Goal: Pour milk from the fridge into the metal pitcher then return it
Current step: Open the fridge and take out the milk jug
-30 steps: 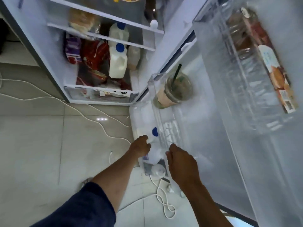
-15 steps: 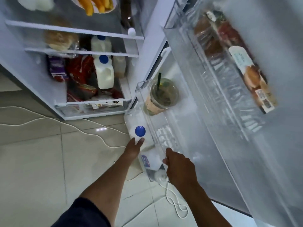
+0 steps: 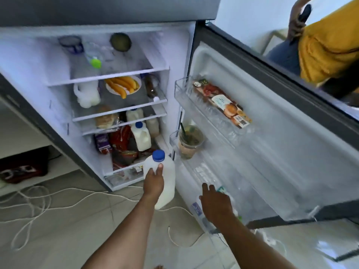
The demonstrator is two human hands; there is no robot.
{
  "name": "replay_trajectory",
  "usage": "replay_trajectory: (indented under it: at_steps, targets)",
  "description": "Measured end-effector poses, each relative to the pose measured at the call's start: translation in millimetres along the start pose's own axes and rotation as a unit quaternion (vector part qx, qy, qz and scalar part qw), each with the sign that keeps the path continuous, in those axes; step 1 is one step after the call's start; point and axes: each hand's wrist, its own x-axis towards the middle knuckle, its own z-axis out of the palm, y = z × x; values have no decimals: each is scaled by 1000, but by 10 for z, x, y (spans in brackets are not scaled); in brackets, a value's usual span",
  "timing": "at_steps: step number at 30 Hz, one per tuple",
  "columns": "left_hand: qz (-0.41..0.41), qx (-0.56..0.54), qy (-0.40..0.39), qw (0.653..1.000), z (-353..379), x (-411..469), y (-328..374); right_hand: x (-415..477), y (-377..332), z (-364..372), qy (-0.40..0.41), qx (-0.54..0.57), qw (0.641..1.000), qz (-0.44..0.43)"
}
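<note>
Fingers (image 3: 160, 167) of the left hand (image 3: 153, 181) are wrapping around the neck of a blue-capped milk bottle (image 3: 164, 177), holding it upright in front of the open fridge (image 3: 108, 55), above the floor. Right hand (image 3: 215, 204) is reaching with loosely spread fingers over the lowest door bin (image 3: 196, 208) at near right; contact is unclear. Inside, two more blue-capped milk bottles are standing, and one iced drink cup (image 3: 189, 141) is sitting in the door.
</note>
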Motion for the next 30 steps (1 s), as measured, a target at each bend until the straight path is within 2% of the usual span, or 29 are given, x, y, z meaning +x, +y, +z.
replay_trajectory:
  at_steps: [3, 7, 9, 11, 13, 14, 16, 18, 20, 22, 30]
  targets:
    - [82, 36, 16, 996, -254, -300, 374, -175, -95, -252, 45, -1, 999, -29]
    - [179, 83, 61, 978, -524, -767, 889, -514, -90, -792, 161, 19, 984, -78]
    - [229, 85, 92, 965, -621, -998, 1174, -731, 14, -1150, 260, 65, 957, -109]
    - [267, 71, 120, 954, -697, -1232, 1466, -919, 166, -1473, 368, 98, 915, -132]
    - [301, 39, 139, 943, -698, -1572, 1750, -1151, 452, -1733, 457, 55, 879, -127]
    - [314, 33, 145, 938, -699, -1704, 1878, -1213, 581, -1822, 475, 13, 873, -108]
    - [338, 17, 141, 931, -663, -1972, 2071, -1388, 883, -1934, 454, -21, 890, -34]
    - [342, 24, 139, 929, -627, -2206, 2204, -1529, 1202, -1931, 398, 1, 915, 63]
    - [338, 36, 144, 929, -596, -2364, 2282, -1665, 1465, -1853, 346, 2, 932, 112]
    - [333, 41, 145, 931, -560, -2536, 2307, -1809, 1606, -1773, 329, -31, 939, 94]
    - [334, 8, 144, 931, -671, -2974, 2118, -2114, 1285, -1728, 349, 1, 935, 69]
